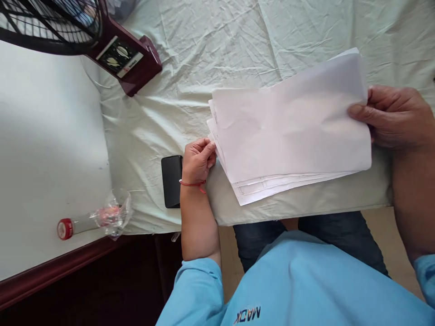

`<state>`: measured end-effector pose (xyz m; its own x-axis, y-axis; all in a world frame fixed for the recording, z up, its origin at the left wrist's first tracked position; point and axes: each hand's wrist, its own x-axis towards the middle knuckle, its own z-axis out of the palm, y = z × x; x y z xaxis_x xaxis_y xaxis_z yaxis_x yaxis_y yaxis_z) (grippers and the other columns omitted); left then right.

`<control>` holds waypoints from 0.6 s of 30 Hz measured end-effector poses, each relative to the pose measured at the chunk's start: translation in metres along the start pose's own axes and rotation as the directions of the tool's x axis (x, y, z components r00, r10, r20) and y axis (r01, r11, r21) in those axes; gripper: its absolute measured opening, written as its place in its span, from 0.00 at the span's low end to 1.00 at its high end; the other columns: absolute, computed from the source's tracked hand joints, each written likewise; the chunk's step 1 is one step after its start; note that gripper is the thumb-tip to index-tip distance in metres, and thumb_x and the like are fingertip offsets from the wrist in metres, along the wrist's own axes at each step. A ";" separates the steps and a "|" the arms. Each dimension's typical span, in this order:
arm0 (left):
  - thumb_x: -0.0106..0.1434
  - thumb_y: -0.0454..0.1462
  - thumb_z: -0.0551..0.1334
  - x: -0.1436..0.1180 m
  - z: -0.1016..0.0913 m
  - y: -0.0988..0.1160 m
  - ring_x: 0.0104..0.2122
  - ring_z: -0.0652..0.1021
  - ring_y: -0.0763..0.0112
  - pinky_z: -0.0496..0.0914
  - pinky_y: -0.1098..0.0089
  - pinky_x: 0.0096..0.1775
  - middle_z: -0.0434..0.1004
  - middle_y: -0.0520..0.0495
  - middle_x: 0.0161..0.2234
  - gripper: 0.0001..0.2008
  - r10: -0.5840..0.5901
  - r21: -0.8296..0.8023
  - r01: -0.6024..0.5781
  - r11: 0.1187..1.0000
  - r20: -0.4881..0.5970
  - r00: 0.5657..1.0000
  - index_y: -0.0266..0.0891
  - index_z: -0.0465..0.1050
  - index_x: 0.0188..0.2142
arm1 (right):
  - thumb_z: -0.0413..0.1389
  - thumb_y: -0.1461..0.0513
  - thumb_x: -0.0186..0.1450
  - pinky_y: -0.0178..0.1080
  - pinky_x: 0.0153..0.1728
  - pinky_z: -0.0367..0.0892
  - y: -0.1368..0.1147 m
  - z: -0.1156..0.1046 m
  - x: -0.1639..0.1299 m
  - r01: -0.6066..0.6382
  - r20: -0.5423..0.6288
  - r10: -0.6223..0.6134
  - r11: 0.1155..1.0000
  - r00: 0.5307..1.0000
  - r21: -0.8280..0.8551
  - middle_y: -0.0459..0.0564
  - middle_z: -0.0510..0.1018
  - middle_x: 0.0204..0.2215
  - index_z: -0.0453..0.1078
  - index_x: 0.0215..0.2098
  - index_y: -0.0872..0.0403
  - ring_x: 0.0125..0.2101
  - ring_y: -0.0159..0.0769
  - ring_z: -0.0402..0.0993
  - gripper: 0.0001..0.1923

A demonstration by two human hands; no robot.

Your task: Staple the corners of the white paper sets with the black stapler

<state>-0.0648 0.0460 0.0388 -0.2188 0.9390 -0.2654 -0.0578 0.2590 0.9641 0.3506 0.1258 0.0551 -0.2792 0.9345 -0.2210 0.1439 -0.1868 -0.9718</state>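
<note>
Several white paper sheets lie in a loose stack, fanned at the left and lower edges. The top sheet's visible side looks blank, while faint printed lines show on sheets beneath it. My right hand grips the stack's right edge, thumb on top and fingers hidden underneath. At the left edge, my left hand pinches a corner of the sheets between thumb and curled fingers. The right end of the paper appears raised off the pale green cloth.
A black phone lies beside my left wrist. At the upper left stands a fan with a dark red base. A clear bottle with a red cap and crumpled plastic rest on the white surface at left.
</note>
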 end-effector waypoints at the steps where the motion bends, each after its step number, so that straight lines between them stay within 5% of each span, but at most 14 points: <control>1: 0.49 0.50 0.83 0.000 0.003 -0.001 0.11 0.57 0.85 0.46 0.75 0.14 0.62 0.59 0.14 0.24 0.011 -0.009 -0.011 1.000 -0.014 1.000 0.39 0.74 0.22 | 0.66 0.45 0.59 0.27 0.21 0.63 -0.002 0.001 -0.001 -0.005 0.006 0.005 1.000 1.000 0.008 0.48 0.70 0.30 0.69 0.40 0.56 0.24 0.22 0.67 0.26; 12: 0.55 0.45 0.80 -0.004 0.018 -0.001 0.10 0.63 0.82 0.52 0.74 0.12 0.72 0.56 0.17 0.15 0.102 -0.106 -0.106 0.989 -0.037 0.994 0.39 0.81 0.28 | 0.67 0.46 0.58 0.31 0.23 0.68 0.000 -0.001 0.000 0.024 0.041 -0.025 1.000 0.999 0.011 0.49 0.73 0.32 0.72 0.41 0.53 0.26 0.26 0.70 0.23; 18: 0.58 0.52 0.79 -0.003 0.016 -0.005 0.11 0.66 0.78 0.49 0.73 0.11 0.71 0.55 0.17 0.20 0.100 -0.106 -0.108 0.988 -0.083 0.992 0.40 0.79 0.30 | 0.69 0.46 0.56 0.29 0.25 0.69 -0.009 0.006 -0.004 -0.023 0.021 0.022 0.999 1.000 0.044 0.49 0.74 0.32 0.72 0.40 0.54 0.27 0.25 0.71 0.25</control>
<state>-0.0487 0.0453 0.0349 -0.3033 0.9382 -0.1670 -0.1366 0.1306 0.9820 0.3451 0.1221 0.0642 -0.2962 0.9234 -0.2441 0.1080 -0.2215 -0.9692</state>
